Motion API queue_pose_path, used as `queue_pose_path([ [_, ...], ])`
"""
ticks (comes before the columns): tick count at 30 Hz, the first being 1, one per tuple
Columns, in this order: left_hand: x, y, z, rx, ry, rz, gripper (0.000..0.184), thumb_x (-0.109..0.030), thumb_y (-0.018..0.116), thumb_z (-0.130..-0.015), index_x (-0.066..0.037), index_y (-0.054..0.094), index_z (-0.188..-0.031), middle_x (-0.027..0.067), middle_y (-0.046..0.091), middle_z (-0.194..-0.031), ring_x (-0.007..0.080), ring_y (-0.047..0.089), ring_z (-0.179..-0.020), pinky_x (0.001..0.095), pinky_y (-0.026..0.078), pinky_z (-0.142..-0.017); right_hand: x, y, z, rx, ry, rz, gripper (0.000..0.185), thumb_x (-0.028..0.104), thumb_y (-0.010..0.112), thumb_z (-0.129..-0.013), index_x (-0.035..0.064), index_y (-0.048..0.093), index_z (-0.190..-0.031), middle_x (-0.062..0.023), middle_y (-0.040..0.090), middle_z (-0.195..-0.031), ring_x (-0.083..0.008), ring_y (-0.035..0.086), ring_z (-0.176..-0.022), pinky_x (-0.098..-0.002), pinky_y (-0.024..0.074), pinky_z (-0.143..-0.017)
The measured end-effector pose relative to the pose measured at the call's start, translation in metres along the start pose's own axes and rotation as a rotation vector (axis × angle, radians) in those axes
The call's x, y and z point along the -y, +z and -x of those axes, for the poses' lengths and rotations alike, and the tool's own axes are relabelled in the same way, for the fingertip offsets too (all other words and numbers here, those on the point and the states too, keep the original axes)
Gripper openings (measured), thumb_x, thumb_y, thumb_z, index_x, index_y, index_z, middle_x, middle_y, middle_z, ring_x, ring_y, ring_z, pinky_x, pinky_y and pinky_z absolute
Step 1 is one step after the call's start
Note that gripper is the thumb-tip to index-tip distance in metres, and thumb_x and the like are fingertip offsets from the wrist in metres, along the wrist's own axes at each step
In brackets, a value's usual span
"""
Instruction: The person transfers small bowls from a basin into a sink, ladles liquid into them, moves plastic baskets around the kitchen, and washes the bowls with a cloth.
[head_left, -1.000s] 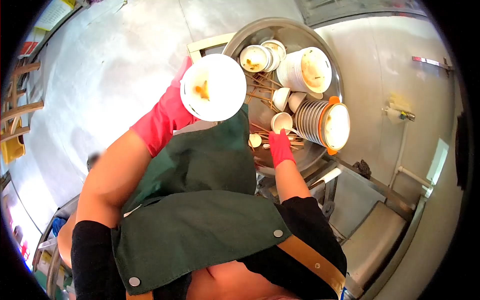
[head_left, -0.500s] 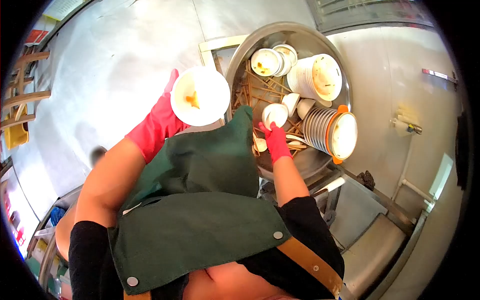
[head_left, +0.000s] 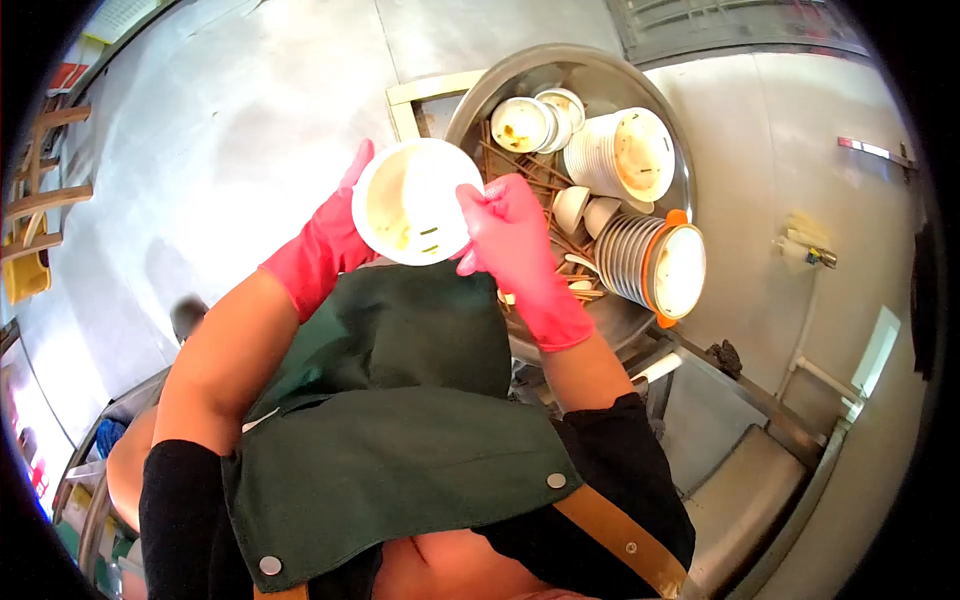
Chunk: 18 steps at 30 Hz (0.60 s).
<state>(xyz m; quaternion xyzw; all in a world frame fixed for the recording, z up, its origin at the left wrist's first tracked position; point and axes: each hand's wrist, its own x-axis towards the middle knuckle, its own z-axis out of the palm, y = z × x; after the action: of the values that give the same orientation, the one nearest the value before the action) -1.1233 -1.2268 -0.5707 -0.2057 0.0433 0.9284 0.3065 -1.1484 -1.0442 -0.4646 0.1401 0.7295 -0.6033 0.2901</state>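
Note:
In front of my apron a white bowl (head_left: 405, 195) is tilted so its inside shows, with yellowish residue and dark green flecks in it. My left hand (head_left: 335, 232), in a red rubber glove, is closed round its left side, with the thumb up along the rim. My right hand (head_left: 515, 250), gloved alike, grips the right edge, its fingers over the rim. Whether a second bowl is nested in this one, I cannot tell. Close to my right hand stands a large metal basin (head_left: 468, 112) with small white bowls (head_left: 570, 208) and used chopsticks (head_left: 520, 170).
The basin also holds a tall stack of white bowls (head_left: 640, 155), a second stack (head_left: 625, 255) with an orange-rimmed piece, and soiled small dishes (head_left: 522, 125). A wall tap (head_left: 815, 252) is at right. Wooden rungs (head_left: 48, 203) stand at far left.
My right hand has moved from the basin up and left to the bowl at my left hand. The small bowl it held there is gone from that spot.

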Motion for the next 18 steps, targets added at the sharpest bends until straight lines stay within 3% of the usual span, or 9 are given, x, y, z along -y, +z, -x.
queue_pose_path([
  [4,-0.006,-0.01,0.01,0.071,-0.024,0.045,0.085,-0.073,0.04,-0.09,-0.007,0.044,-0.143,0.0172,0.049,-0.143,0.0351,0.051,-0.128,0.0515,0.041,-0.107,-0.021,-0.037,-0.023,-0.078,-0.178,-0.075,0.028,0.025,0.056,-0.098,-0.0003,0.054,-0.086,-0.008,0.06,-0.057,-0.0173,0.058,-0.044,-0.0279,0.0442,-0.04],
  [6,-0.006,-0.013,0.017,0.02,-0.017,0.094,0.087,-0.074,0.042,-0.088,-0.009,0.042,-0.145,0.02,0.046,-0.145,0.0399,0.047,-0.13,0.0556,0.04,-0.107,-0.089,-0.106,-0.084,-0.426,-0.495,0.386,0.03,0.027,0.05,-0.098,0.0009,0.061,-0.088,-0.0122,0.067,-0.076,-0.0216,0.062,-0.053,-0.0323,0.0477,-0.046],
  [9,-0.013,-0.015,0.025,-0.069,0.017,0.089,0.093,-0.078,0.046,-0.084,-0.011,0.037,-0.148,0.0259,0.04,-0.147,0.0485,0.041,-0.132,0.0626,0.039,-0.104,-0.193,-0.224,-0.153,-0.843,-0.246,1.006,0.033,0.034,0.052,-0.095,0.003,0.063,-0.093,-0.0145,0.068,-0.085,-0.027,0.065,-0.066,-0.0386,0.0497,-0.052],
  [11,-0.018,-0.02,0.034,-0.072,0.018,0.099,0.096,-0.079,0.047,-0.082,-0.012,0.033,-0.15,0.0284,0.039,-0.146,0.0498,0.039,-0.133,0.065,0.041,-0.101,-0.231,-0.276,-0.187,-0.687,0.017,1.371,0.036,0.038,0.053,-0.092,0.0045,0.064,-0.097,-0.016,0.068,-0.091,-0.0307,0.067,-0.074,-0.0428,0.051,-0.056],
  [13,-0.02,-0.017,0.045,-0.082,0.044,0.071,0.099,-0.08,0.048,-0.081,-0.013,0.03,-0.151,0.0301,0.038,-0.145,0.0495,0.037,-0.134,0.0659,0.043,-0.098,-0.239,-0.295,-0.205,-0.269,0.102,1.855,0.04,0.043,0.054,-0.09,0.0059,0.066,-0.101,-0.0176,0.069,-0.097,-0.0343,0.069,-0.083,-0.0469,0.0523,-0.06],
  [14,-0.021,-0.013,0.051,-0.082,0.057,0.054,0.101,-0.081,0.048,-0.08,-0.013,0.028,-0.152,0.0305,0.038,-0.145,0.0495,0.037,-0.135,0.0651,0.045,-0.096,-0.242,-0.293,-0.208,-0.219,0.137,1.916,0.037,0.041,0.055,-0.09,0.0083,0.068,-0.099,-0.0151,0.07,-0.098,-0.0313,0.069,-0.085,-0.044,0.0519,-0.064],
  [15,-0.022,-0.01,0.056,-0.083,0.07,0.038,0.103,-0.081,0.048,-0.079,-0.013,0.026,-0.153,0.0308,0.039,-0.145,0.0494,0.037,-0.135,0.0642,0.047,-0.095,-0.238,-0.285,-0.206,-0.167,0.168,1.976,0.033,0.039,0.055,-0.089,0.0106,0.07,-0.098,-0.0127,0.071,-0.099,-0.0282,0.069,-0.088,-0.0411,0.0516,-0.068],
  [17,-0.02,-0.004,0.063,0.002,0.061,0.044,0.104,-0.082,0.047,-0.079,-0.012,0.025,-0.153,0.031,0.039,-0.145,0.0494,0.037,-0.135,0.0643,0.047,-0.094,-0.284,-0.298,-0.229,-0.273,0.061,1.577,0.033,0.037,0.06,-0.087,0.0081,0.071,-0.1,-0.0127,0.072,-0.102,-0.029,0.068,-0.093,-0.0402,0.0511,-0.076],
  [18,-0.019,-0.002,0.065,0.044,0.055,0.048,0.105,-0.083,0.046,-0.079,-0.012,0.024,-0.153,0.031,0.039,-0.145,0.0494,0.037,-0.135,0.0643,0.047,-0.094,-0.332,-0.316,-0.25,-0.396,-0.061,1.106,0.038,0.036,0.064,-0.086,0.0032,0.07,-0.104,-0.0152,0.071,-0.105,-0.0329,0.067,-0.095,-0.0422,0.051,-0.08],
])
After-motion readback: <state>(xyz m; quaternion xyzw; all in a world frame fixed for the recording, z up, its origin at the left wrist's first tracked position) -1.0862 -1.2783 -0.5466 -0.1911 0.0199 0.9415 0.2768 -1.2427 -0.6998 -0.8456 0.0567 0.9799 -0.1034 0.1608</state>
